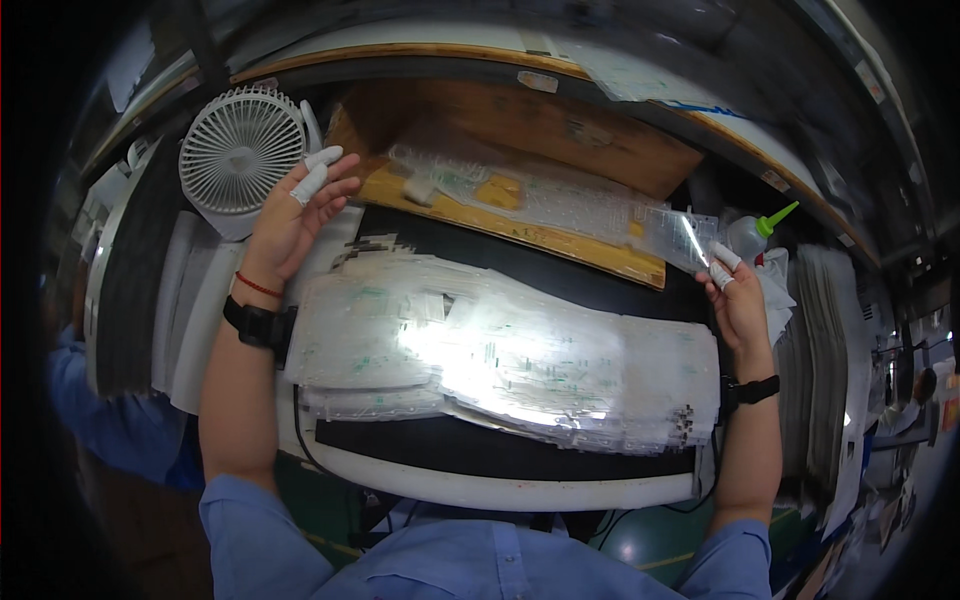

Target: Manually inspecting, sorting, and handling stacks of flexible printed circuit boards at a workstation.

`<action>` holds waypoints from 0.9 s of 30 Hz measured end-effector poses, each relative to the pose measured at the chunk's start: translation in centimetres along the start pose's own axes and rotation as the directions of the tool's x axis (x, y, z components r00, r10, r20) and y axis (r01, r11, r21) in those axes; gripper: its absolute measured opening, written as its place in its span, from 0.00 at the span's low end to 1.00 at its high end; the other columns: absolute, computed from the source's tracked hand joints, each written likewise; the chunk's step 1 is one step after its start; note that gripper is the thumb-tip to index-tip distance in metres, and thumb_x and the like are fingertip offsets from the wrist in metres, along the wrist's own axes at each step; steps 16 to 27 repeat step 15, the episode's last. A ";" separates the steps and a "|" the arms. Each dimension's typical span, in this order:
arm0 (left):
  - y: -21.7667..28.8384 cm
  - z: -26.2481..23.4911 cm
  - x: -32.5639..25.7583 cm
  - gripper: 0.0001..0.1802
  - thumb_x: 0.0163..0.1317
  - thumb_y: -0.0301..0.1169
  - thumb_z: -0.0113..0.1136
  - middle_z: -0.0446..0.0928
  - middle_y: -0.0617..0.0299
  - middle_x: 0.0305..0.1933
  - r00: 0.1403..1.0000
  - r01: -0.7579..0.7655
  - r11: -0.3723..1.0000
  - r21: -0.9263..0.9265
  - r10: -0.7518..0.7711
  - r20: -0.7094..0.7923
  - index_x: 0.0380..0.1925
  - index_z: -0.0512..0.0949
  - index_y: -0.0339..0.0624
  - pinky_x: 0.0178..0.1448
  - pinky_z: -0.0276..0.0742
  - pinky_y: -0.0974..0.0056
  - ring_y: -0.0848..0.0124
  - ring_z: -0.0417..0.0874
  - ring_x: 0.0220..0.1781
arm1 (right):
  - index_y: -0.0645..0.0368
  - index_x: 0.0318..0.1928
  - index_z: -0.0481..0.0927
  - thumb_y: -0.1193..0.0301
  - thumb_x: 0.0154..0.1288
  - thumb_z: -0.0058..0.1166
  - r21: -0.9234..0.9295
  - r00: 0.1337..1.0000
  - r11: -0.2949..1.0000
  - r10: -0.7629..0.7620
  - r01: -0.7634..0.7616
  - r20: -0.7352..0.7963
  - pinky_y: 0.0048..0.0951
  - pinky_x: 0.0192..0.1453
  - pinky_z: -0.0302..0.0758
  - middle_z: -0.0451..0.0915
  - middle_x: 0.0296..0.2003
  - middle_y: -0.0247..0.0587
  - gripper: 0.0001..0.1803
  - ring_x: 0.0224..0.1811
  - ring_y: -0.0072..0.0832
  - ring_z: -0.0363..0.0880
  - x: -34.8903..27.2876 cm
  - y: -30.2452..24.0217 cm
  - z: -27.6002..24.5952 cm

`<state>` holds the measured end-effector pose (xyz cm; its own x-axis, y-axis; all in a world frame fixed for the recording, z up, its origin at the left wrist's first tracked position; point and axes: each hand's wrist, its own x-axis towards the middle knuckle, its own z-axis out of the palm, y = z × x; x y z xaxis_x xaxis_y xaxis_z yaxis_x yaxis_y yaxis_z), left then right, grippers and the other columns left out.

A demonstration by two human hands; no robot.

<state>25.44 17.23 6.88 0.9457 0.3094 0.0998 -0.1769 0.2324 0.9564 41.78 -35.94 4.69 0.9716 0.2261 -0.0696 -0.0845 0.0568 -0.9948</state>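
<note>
White finger covers sit on the thumb and a finger of each hand. My left hand (312, 205) is raised beside the fan, its fingers apart and nothing in them. My right hand (738, 295) pinches the right end of a long clear plastic sheet (585, 205) with faint printed marks. That sheet stretches leftward over a shallow wooden tray (560, 243); its left end is blurred and lies short of my left hand. Between my forearms is a thick stack of similar translucent sheets (640, 360), wavy and shining with glare, on a black work surface (380, 434).
A white fan (242, 150) stands at the back left. Near my right hand are a squeeze bottle with a green nozzle (775, 221) and a crumpled white cloth (777, 285). Tall sheet stacks (815, 370) flank the right side. A wood-edged shelf (440, 50) spans the back.
</note>
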 end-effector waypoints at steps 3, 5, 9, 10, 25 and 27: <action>-0.1 -0.4 0.1 0.20 0.74 0.33 0.49 0.78 0.56 0.56 0.997 0.060 0.996 0.074 -0.063 0.045 0.61 0.69 0.35 0.53 0.76 0.70 0.72 0.80 0.51 | 0.68 0.62 0.68 0.78 0.73 0.44 -0.041 0.999 0.999 0.034 -0.034 0.002 0.15 0.43 0.79 0.78 0.52 0.44 0.19 0.41 0.21 0.81 -0.1 0.1 0.1; -0.2 -0.6 0.1 0.20 0.74 0.33 0.49 0.78 0.57 0.55 0.993 0.105 0.989 0.103 -0.110 0.048 0.61 0.70 0.36 0.53 0.76 0.70 0.74 0.80 0.50 | 0.68 0.63 0.67 0.77 0.73 0.44 -0.054 0.998 0.998 0.031 -0.034 -0.046 0.16 0.44 0.80 0.78 0.52 0.44 0.20 0.42 0.23 0.81 -0.2 0.1 0.4; 0.0 -0.4 -0.2 0.19 0.73 0.33 0.49 0.80 0.59 0.52 0.983 0.143 0.963 0.229 -0.166 0.084 0.60 0.71 0.37 0.51 0.76 0.71 0.76 0.80 0.46 | 0.67 0.64 0.67 0.77 0.73 0.44 -0.087 0.994 0.996 -0.013 0.003 -0.111 0.18 0.45 0.80 0.77 0.52 0.42 0.21 0.44 0.25 0.81 -1.8 -0.8 0.6; 0.0 -0.3 -0.3 0.19 0.73 0.33 0.49 0.80 0.59 0.52 0.980 0.163 0.953 0.256 -0.187 0.074 0.61 0.71 0.37 0.50 0.76 0.72 0.77 0.80 0.46 | 0.66 0.65 0.67 0.76 0.73 0.45 -0.115 0.994 0.993 -0.023 0.010 -0.110 0.19 0.46 0.80 0.77 0.52 0.42 0.22 0.45 0.26 0.81 -2.1 -1.2 0.5; 0.2 0.0 -0.6 0.20 0.73 0.33 0.49 0.80 0.59 0.52 0.965 0.226 0.929 0.293 -0.255 0.063 0.62 0.70 0.38 0.49 0.76 0.73 0.78 0.80 0.46 | 0.58 0.68 0.65 0.73 0.71 0.51 -0.502 0.999 0.864 0.008 -0.034 -0.053 0.26 0.53 0.79 0.76 0.54 0.41 0.26 0.52 0.28 0.79 -4.0 -1.9 0.0; 0.2 0.0 -0.6 0.20 0.73 0.33 0.49 0.80 0.59 0.52 0.965 0.226 0.929 0.293 -0.255 0.063 0.62 0.70 0.38 0.49 0.76 0.73 0.78 0.80 0.46 | 0.58 0.68 0.65 0.73 0.71 0.51 -0.502 0.999 0.864 0.008 -0.034 -0.053 0.26 0.53 0.79 0.76 0.54 0.41 0.26 0.52 0.28 0.79 -4.0 -1.9 0.0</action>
